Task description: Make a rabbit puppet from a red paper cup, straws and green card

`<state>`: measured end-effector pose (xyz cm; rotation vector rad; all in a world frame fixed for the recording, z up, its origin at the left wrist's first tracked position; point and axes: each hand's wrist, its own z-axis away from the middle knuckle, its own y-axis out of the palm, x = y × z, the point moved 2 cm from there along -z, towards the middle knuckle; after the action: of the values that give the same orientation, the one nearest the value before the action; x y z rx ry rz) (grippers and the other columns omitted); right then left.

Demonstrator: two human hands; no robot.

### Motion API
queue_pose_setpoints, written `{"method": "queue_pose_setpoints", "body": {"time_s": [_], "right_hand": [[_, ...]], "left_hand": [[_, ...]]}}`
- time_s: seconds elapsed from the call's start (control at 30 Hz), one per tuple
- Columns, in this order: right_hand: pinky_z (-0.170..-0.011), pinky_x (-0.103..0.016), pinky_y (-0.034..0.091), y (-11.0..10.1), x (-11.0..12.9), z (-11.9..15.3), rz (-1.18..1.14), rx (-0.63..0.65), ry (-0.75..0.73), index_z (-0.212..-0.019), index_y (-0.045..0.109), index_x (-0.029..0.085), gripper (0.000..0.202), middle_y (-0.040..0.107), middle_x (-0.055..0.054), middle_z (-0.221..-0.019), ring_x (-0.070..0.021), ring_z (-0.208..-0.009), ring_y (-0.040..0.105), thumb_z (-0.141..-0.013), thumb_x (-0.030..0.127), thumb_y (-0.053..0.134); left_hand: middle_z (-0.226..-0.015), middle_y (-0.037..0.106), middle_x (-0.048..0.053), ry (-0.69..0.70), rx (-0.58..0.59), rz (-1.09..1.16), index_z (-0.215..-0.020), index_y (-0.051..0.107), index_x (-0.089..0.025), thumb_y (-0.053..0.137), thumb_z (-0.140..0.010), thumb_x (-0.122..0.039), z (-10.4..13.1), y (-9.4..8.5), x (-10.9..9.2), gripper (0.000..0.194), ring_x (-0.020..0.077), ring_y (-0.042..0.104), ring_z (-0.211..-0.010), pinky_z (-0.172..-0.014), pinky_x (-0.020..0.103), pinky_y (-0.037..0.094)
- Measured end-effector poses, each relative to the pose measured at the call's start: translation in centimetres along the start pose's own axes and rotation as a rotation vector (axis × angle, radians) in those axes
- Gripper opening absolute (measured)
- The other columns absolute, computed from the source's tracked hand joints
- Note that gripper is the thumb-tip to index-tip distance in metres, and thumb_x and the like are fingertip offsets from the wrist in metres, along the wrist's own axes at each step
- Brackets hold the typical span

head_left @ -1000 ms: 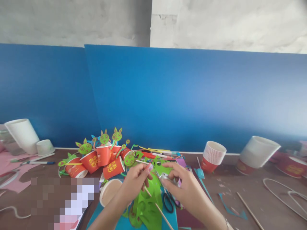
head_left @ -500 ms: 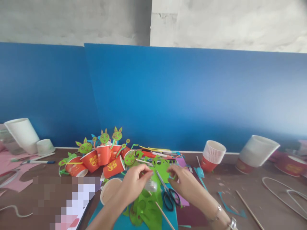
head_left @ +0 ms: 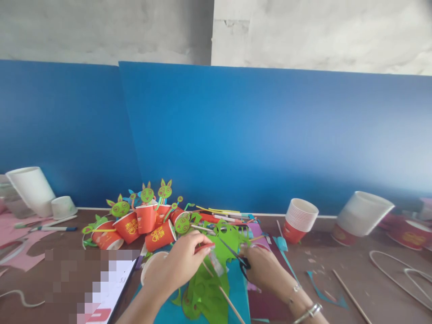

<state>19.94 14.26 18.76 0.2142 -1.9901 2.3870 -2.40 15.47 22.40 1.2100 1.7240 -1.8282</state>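
My left hand [head_left: 189, 258] is closed in a pinch on a small red piece with a clear strip [head_left: 217, 263] hanging beside it. My right hand [head_left: 258, 265] has its fingers closed round the black handles of the scissors [head_left: 236, 254], whose blades point up and left towards the left hand. Under both hands lie cut green paper [head_left: 211, 292] and a blue sheet [head_left: 239, 283]. A thin wooden stick [head_left: 231, 303] crosses the green paper.
Red paper cups with green animal faces [head_left: 146, 218] crowd the back left. A cup stack [head_left: 300, 218] stands to the right, and a larger white cup stack [head_left: 362, 216] leans beyond it. A phone [head_left: 114, 285] lies at the left; another stick [head_left: 351, 294] lies right.
My right hand has come down onto the scissors, taken hold of their handles and turned them. A red piece now shows in my left hand's fingers.
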Motion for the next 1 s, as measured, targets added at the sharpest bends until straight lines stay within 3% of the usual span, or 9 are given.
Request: {"method": "queue_pose_setpoints", "body": {"time_s": [0.17, 0.33, 0.57, 0.83, 1.0], "right_hand": [[-0.069, -0.026, 0.045, -2.3, -2.2, 0.9, -0.281, -0.066, -0.119, -0.106, 0.065, 0.023, 0.046, 0.071, -0.002, -0.086, -0.0194, -0.081, 0.066, -0.068, 0.003, 0.049], [-0.068, -0.025, 0.046, -4.0, -2.1, 2.7, -0.471, 0.008, -0.258, -0.099, 0.066, 0.026, 0.039, 0.067, 0.000, -0.096, -0.0181, -0.083, 0.061, -0.064, 0.012, 0.060], [-0.076, -0.028, 0.046, -4.4, 0.1, 3.4, -0.426, -0.114, -0.327, -0.095, 0.070, 0.027, 0.034, 0.071, 0.000, -0.092, -0.0184, -0.083, 0.062, -0.068, 0.011, 0.058], [-0.061, -0.024, 0.040, -4.9, 0.9, 3.8, -0.344, -0.099, -0.346, -0.091, 0.074, 0.027, 0.039, 0.073, 0.001, -0.081, -0.0159, -0.069, 0.060, -0.063, 0.008, 0.054], [-0.056, -0.025, 0.037, -4.9, 1.4, 4.0, -0.313, -0.104, -0.324, -0.089, 0.075, 0.028, 0.038, 0.073, 0.000, -0.076, -0.0171, -0.066, 0.060, -0.061, 0.011, 0.056]], "left_hand": [[-0.094, 0.072, 0.000, -0.049, -0.024, 0.129, -0.086, 0.071, -0.032, 0.061, -0.080, -0.041, 0.3, -0.2, 1.2, 0.015, 0.0211, 0.064, -0.084, -0.057, 0.021, 0.035], [-0.093, 0.071, 0.001, 0.037, -0.014, 0.158, -0.085, 0.071, -0.028, 0.060, -0.081, -0.036, 0.0, -0.4, 0.6, 0.014, 0.0194, 0.062, -0.082, -0.068, 0.022, 0.041], [-0.094, 0.069, 0.000, 0.100, 0.091, 0.044, -0.083, 0.073, -0.028, 0.060, -0.081, -0.027, 0.4, -0.8, -2.2, 0.013, 0.0193, 0.062, -0.086, -0.079, 0.025, 0.041], [-0.087, 0.068, 0.000, 0.103, 0.090, 0.137, -0.081, 0.075, -0.029, 0.062, -0.079, -0.031, 0.2, -0.3, -0.5, 0.014, 0.0186, 0.061, -0.079, -0.070, 0.023, 0.043], [-0.084, 0.068, -0.001, 0.080, 0.109, 0.095, -0.076, 0.076, -0.030, 0.062, -0.077, -0.024, 0.5, -0.5, -1.8, 0.015, 0.0179, 0.063, -0.078, -0.067, 0.022, 0.041]]}}
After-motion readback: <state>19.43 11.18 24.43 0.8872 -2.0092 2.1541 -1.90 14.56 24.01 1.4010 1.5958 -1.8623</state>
